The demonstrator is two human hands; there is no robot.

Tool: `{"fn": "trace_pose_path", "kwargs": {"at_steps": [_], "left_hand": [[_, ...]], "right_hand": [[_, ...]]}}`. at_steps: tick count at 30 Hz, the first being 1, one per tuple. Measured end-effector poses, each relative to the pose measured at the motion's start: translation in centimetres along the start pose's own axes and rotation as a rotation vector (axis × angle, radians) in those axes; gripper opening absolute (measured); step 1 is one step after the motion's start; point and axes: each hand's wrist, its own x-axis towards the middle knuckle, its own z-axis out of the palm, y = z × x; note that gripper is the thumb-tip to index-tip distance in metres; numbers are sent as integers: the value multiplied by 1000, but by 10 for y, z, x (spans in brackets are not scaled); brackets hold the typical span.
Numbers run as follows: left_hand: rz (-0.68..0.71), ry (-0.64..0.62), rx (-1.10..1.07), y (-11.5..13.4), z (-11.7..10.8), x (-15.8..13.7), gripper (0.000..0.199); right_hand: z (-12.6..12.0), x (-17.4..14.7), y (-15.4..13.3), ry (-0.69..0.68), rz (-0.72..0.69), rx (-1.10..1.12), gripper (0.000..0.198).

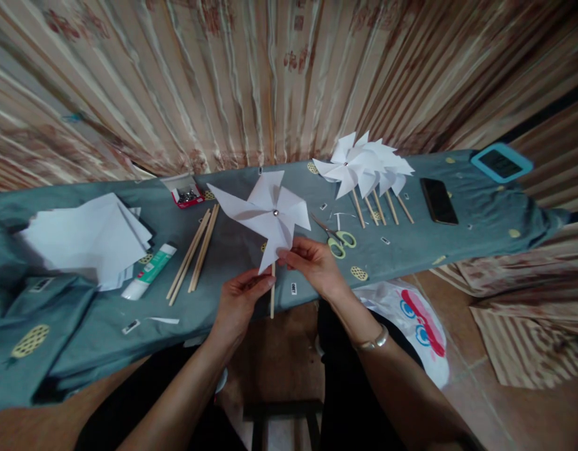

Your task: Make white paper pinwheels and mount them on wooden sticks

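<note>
A white paper pinwheel (275,212) with a silver pin at its centre is held up over the near edge of the table. My left hand (239,297) is closed round its wooden stick (272,288), just below the paper. With thumb and fingers, my right hand (312,263) pinches the lower edge of a paper blade. Beyond my right hand lie green-handled scissors (338,243). Left of the pinwheel are several loose wooden sticks (195,254) and a small red box of pins (188,195).
Several pinwheels (364,164) lie overlapping at the back right, near a black phone (439,200) and a blue-framed device (501,163). On the left are a stack of white paper (86,238) and a glue stick (150,272). A plastic bag (411,326) sits below the table.
</note>
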Motion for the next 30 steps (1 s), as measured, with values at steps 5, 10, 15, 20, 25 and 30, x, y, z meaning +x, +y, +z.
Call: {"fn": "trace_pose_path", "kwargs": {"at_steps": [5, 10, 15, 20, 25, 30], "left_hand": [[-11, 5, -20, 2, -1, 1, 41], [25, 17, -72, 8, -1, 5, 38], [43, 36, -121, 13, 2, 9, 32], [38, 43, -130, 16, 6, 11, 33], [44, 29, -144, 15, 9, 14, 33], [71, -11, -158, 11, 9, 18, 37]], "right_hand": [[1, -5, 4, 0, -71, -97, 42], [-1, -14, 11, -61, -68, -207, 34], [5, -24, 15, -142, -62, -365, 31], [11, -27, 19, -172, -58, -388, 28], [9, -25, 26, -163, -71, -404, 18], [6, -21, 25, -99, -69, -418, 15]]}}
